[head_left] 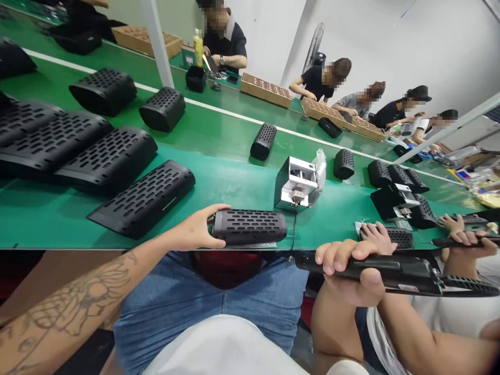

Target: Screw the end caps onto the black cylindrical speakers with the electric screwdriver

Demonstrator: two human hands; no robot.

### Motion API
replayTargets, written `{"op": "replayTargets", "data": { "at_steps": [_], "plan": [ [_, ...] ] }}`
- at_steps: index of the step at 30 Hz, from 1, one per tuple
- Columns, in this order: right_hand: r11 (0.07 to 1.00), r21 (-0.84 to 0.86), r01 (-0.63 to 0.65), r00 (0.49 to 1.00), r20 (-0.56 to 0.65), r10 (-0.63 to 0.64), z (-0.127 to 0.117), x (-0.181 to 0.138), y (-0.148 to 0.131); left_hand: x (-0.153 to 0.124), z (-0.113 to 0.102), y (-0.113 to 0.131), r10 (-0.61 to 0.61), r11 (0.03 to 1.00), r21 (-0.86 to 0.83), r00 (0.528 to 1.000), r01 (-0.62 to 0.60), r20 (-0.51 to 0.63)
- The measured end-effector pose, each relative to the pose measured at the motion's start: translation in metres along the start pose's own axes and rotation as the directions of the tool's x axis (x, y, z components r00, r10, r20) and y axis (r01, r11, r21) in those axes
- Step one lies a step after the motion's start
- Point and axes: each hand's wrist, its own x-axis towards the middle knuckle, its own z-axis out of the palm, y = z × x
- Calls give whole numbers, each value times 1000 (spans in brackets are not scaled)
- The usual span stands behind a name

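My left hand (197,227) grips the left end of a black perforated housing (252,225), thumb and fingers on opposite sides of it. The housing lies along the front edge of the green bench, its rows of oblong slots facing up. Clear bubbly plastic (260,245) shows under its lower edge. My right hand (351,271) is wrapped round a black electric screwdriver (406,273), held level just in front of the bench edge. Its tip points left and is apart from the housing. A coiled black cord trails from its right end.
Several similar housings (146,195) stand at left and on the belt (219,133). A small black-and-silver machine (296,183) with a cable stands behind my housing. At right, a co-worker's hand (377,238) rests on another housing. People sit across the line beside cardboard trays (265,89).
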Motion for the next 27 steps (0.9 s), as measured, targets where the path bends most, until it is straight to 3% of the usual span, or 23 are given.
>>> {"op": "replayTargets", "data": {
  "at_steps": [3, 7, 16, 27],
  "plan": [
    [990, 45, 132, 991, -12, -131, 27, -2, 6, 1, 15, -17, -11, 1000, -20, 999, 12, 34],
    [988, 42, 148, 989, 6, -148, 42, 18, 16, -2, 14, -27, 6, 1000, -23, 998, -5, 61],
    [998, 37, 45, 998, 47, -47, 49, 26, 41, -11, 19, -26, 26, 999, -24, 998, -25, 60],
    [994, -36, -103, 980, 166, 108, 53, 34, 42, -6, 20, -31, 75, 997, 28, 997, -75, -3]
  ]
}}
